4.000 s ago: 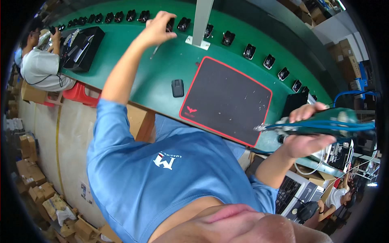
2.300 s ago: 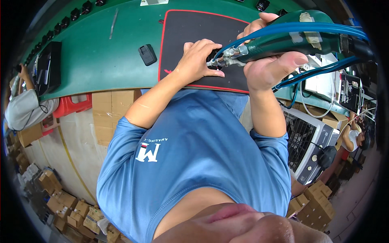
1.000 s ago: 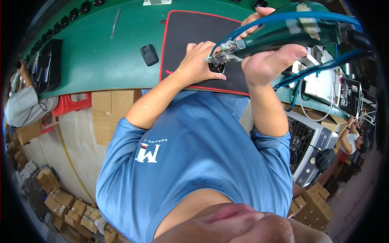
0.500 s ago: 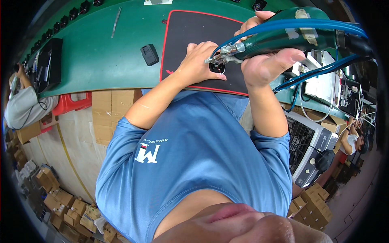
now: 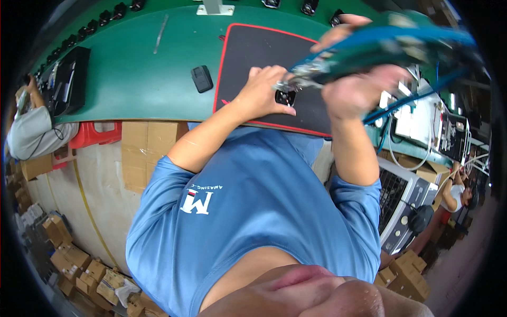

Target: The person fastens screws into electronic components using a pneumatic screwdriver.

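Note:
On a black mat (image 5: 251,50) with a red border, my left hand (image 5: 260,96) holds a small black square part (image 5: 285,99) at its edge, thumb on the near side. My right hand (image 5: 356,92) is wrapped round a thick green handheld power screwdriver (image 5: 377,53), its thumb along the near side. Blue hoses (image 5: 438,35) run along the tool to a metal head, just above the part and close to my left fingers. Motion smears the tool and right hand; whether the tip touches the part I cannot tell.
A black rounded case (image 5: 202,78) lies left of the mat on the green table (image 5: 132,100). A thin metal strip (image 5: 160,34) and a black bin (image 5: 73,79) are farther left. Several black parts line the far edge. White equipment (image 5: 414,124) stands at right; co-workers sit at both sides.
The view has shifted, so the table sits lower in it. My right hand and the screwdriver have moved slightly away from the part, now blurred. My left hand keeps its hold.

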A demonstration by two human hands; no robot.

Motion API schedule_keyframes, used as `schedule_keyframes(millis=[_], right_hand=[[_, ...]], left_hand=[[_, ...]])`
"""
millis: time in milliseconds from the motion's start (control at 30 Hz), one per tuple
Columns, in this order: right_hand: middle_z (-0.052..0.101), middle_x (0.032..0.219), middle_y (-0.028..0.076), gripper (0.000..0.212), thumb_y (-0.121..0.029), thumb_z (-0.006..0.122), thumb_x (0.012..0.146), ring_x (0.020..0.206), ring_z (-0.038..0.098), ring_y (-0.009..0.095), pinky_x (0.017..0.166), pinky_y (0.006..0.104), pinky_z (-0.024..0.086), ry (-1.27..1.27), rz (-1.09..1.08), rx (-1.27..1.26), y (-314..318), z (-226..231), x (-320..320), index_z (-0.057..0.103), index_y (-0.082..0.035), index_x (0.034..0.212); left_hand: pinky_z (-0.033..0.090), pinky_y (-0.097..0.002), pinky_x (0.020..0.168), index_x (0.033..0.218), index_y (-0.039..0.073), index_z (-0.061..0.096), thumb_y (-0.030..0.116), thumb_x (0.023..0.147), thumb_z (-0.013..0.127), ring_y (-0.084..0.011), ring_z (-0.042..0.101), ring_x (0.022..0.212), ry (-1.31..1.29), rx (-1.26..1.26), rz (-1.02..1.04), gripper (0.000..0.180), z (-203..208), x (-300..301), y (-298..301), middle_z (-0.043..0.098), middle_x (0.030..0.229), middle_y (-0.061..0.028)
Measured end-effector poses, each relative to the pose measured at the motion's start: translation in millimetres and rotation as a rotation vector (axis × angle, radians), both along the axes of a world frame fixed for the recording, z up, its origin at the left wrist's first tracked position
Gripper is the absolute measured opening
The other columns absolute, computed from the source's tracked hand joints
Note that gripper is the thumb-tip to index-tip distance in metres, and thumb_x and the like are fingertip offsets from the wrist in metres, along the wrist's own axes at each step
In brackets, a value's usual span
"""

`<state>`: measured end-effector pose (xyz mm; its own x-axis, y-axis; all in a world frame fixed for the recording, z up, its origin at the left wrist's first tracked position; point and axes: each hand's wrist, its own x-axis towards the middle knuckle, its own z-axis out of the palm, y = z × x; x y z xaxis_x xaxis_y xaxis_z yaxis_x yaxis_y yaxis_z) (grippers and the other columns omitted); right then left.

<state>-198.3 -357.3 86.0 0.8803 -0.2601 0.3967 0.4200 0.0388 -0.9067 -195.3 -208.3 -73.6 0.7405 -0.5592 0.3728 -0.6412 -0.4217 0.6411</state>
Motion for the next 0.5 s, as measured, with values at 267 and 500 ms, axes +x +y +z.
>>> schedule_keyframes(millis=[267, 500], right_hand=[[0.055, 0.088, 0.008, 0.11, -0.094, 0.04, 0.083, 0.071, 0.052, 0.016, 0.06, 0.0304, 0.047, -0.335, 0.218, 0.14, -75, 60, -29, 0.05, 0.002, 0.136], [0.05, 0.084, 0.005, 0.094, -0.087, 0.043, 0.089, 0.07, 0.046, 0.013, 0.06, 0.0267, 0.042, -0.025, -0.056, 0.083, -62, -2, -50, 0.052, -0.002, 0.129]], left_hand=[[0.048, -0.0462, 0.102, 0.136, 0.01, 0.057, 0.024, 0.073, 0.086, -0.0334, 0.057, 0.125, -0.148, 0.083, 0.29, 0.071, 93, 104, 145, 0.06, 0.128, -0.0136], [0.036, -0.0576, 0.11, 0.149, 0.014, 0.042, 0.029, 0.078, 0.085, -0.0301, 0.053, 0.135, -0.046, 0.77, 0.598, 0.084, 42, 301, 241, 0.052, 0.147, -0.0094]])
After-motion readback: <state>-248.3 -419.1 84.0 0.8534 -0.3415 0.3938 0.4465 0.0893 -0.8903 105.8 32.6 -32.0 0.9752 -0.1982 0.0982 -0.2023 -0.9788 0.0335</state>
